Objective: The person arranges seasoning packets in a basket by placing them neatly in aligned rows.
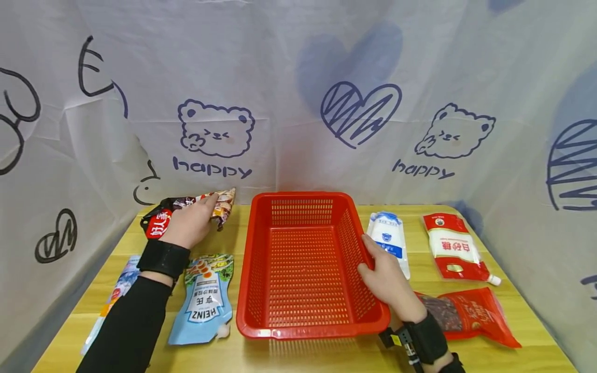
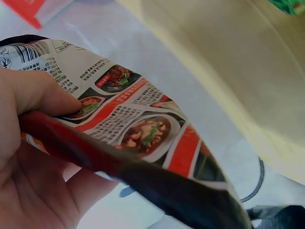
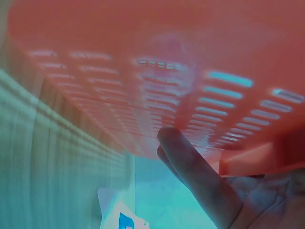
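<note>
At the far left of the table, my left hand (image 1: 190,226) holds a black and red seasoning packet (image 1: 226,204). The left wrist view shows my thumb on the printed back of the seasoning packet (image 2: 143,136), dish photos and a barcode on it, with fingers behind its dark edge. A red plastic basket (image 1: 303,332) with slotted walls stands in the middle, nothing inside it. My right hand (image 1: 391,280) grips its right rim, thumb toward the inside. In the right wrist view, fingers (image 3: 195,167) lie along the slotted outer wall of the basket (image 3: 109,28).
Left of the basket lie a light blue Heinz pouch (image 1: 202,305) and a blue-white packet (image 1: 128,274), partly behind my left sleeve. On the right are a white and blue pouch (image 1: 387,233), a red and white sugar pouch (image 1: 451,246) and a red packet (image 1: 480,313). Printed cloth (image 1: 289,129) encloses the table.
</note>
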`<state>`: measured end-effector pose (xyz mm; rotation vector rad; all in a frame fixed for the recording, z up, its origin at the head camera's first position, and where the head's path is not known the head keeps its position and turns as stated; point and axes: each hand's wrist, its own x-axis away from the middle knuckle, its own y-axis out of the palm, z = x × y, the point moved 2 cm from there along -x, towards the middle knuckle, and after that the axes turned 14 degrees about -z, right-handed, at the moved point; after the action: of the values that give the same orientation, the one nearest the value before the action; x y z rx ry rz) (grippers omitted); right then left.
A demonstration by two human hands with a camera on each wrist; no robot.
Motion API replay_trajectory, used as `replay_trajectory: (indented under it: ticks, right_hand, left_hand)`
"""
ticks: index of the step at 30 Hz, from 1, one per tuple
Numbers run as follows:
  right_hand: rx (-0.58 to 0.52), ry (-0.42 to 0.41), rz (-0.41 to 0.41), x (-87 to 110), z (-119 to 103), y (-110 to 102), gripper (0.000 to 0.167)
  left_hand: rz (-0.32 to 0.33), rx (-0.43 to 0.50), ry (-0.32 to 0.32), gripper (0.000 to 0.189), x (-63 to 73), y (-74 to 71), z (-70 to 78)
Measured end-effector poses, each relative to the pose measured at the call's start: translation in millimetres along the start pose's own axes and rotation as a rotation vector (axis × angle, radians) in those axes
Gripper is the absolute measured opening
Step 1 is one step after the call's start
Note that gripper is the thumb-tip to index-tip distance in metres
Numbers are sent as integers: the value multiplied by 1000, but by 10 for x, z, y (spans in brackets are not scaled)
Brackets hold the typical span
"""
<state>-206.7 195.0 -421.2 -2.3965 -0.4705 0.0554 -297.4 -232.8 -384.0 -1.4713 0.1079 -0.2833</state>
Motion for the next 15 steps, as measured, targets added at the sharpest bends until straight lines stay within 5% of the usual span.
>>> replay_trajectory:
  ticks: [15]
  right_hand:
    - [-23, -14, -13, -7, 6, -21, 66]
  left_hand:
    - [182, 34, 128, 58, 367, -279, 492]
